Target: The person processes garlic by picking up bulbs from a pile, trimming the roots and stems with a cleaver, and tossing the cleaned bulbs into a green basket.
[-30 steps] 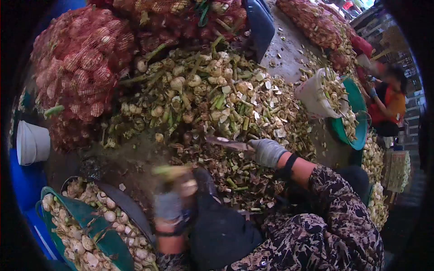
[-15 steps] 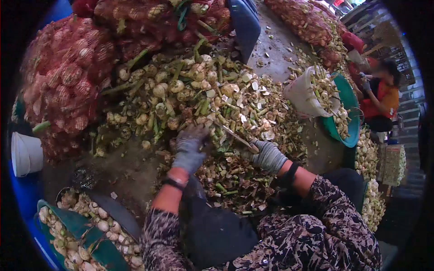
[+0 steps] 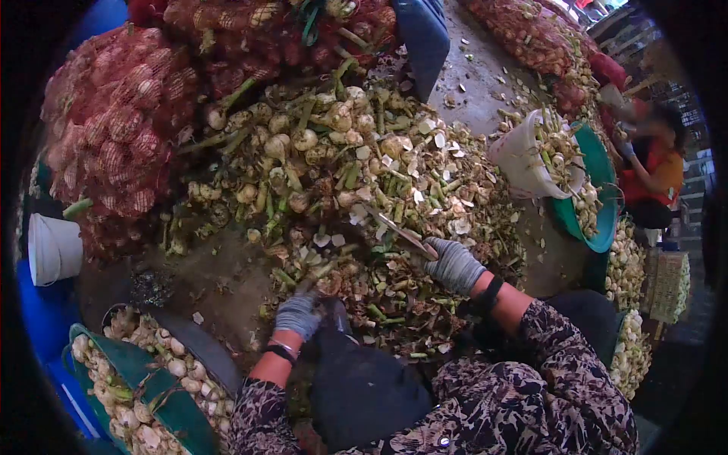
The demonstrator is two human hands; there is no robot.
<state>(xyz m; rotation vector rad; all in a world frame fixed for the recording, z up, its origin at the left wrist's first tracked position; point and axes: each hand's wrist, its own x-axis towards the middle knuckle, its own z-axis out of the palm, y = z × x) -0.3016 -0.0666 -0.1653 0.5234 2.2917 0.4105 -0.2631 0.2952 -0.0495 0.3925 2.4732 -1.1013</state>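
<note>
My right hand [image 3: 453, 263], in a grey glove, grips a knife [image 3: 400, 230] whose blade points up and left over a big heap of bulbs with green stalks and trimmings [image 3: 341, 174]. My left hand [image 3: 297, 314], also in a grey glove, rests low at the near edge of the heap among cut scraps, close to my dark apron. I cannot tell whether it holds a bulb. A green basin of trimmed white bulbs [image 3: 136, 379] sits at the lower left, beside my left arm.
Red net sacks of bulbs [image 3: 106, 136] are stacked at the left and top. A white bucket [image 3: 53, 246] stands at far left. At right, a white bucket [image 3: 523, 163] and green basin [image 3: 599, 197] hold bulbs, with another person in orange [image 3: 656, 171] seated behind.
My left hand reached up into the heap half a second ago and has now drawn back down toward my apron. The right hand with the knife has stayed nearly in place.
</note>
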